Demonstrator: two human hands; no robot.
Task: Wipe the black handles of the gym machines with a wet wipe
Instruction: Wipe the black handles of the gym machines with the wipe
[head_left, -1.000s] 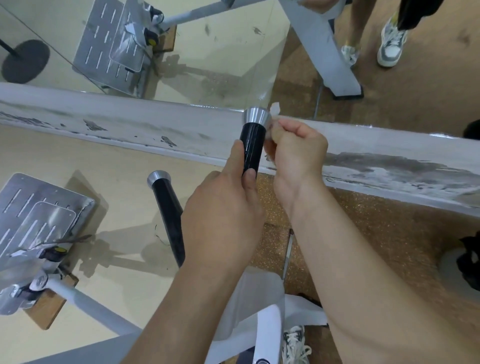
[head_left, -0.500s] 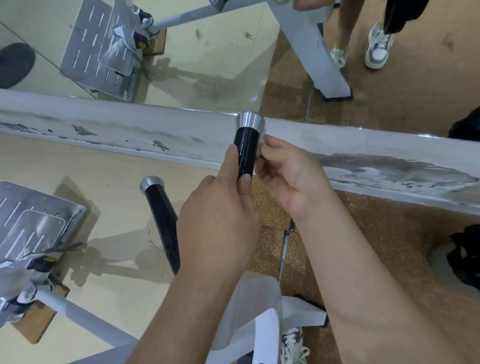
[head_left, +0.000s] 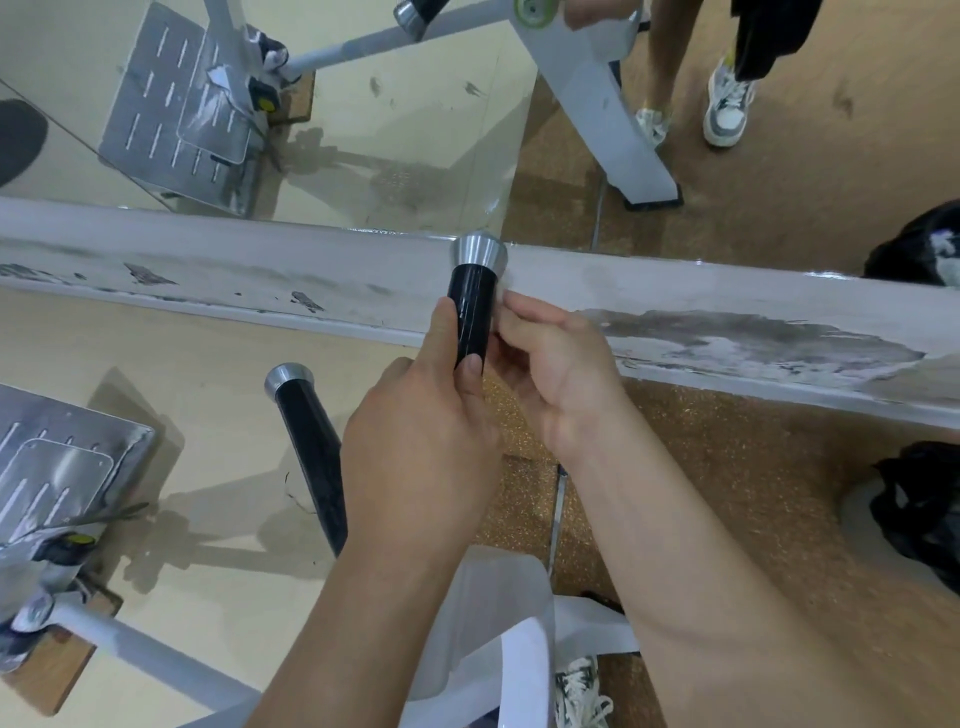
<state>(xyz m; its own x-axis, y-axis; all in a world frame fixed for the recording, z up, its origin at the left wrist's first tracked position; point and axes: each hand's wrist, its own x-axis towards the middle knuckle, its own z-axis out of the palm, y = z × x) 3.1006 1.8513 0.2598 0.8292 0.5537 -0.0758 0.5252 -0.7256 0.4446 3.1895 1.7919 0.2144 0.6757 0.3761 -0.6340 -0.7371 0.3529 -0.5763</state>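
Note:
A black handle (head_left: 470, 312) with a silver end cap (head_left: 478, 253) stands upright in the middle of the view. My left hand (head_left: 421, 447) is wrapped around its lower part, thumb lying up the left side. My right hand (head_left: 561, 374) presses against the handle's right side, fingers pinched on a wet wipe (head_left: 500, 301); only a small pale edge of it shows. A second black handle (head_left: 311, 457) with a silver cap slants free at the lower left, partly hidden behind my left wrist.
A worn white ledge (head_left: 208, 280) runs across under a mirror. A metal footplate (head_left: 62, 467) and a white machine tube (head_left: 145, 660) lie at the lower left. A black bag (head_left: 924, 509) sits at the right. A person's sneakers (head_left: 727, 104) show at the top right.
My right hand has slid down the handle from just under the silver cap to mid-handle, and the wipe is now mostly hidden. My left hand keeps its grip.

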